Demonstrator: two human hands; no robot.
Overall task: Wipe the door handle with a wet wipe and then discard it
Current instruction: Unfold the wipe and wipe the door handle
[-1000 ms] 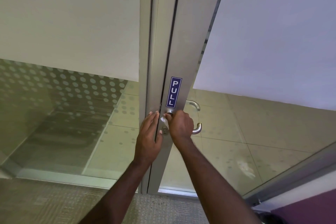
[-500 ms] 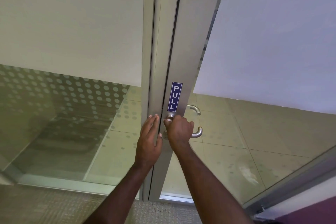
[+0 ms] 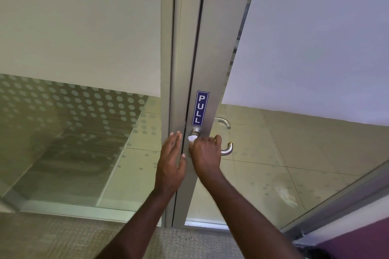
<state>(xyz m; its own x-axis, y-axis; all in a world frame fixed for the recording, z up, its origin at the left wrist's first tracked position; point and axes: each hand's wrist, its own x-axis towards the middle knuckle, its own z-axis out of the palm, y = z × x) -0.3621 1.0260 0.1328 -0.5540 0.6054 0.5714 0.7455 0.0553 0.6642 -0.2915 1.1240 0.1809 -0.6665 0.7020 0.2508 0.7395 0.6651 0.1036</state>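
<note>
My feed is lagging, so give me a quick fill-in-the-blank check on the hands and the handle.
1. The right hand presses a white ____ against the door handle.
2. The blue sign above the handle reads ____.
3. The left hand rests ____ on the door frame, holding nothing.

Missing words: wipe; PULL; flat

The door frame (image 3: 207, 65) carries a blue PULL sticker (image 3: 200, 108) and, just below it, the metal handle (image 3: 227, 149). Carpet (image 3: 63, 239) lies before it; tiled floor (image 3: 263, 153) shows beyond the glass.
</note>
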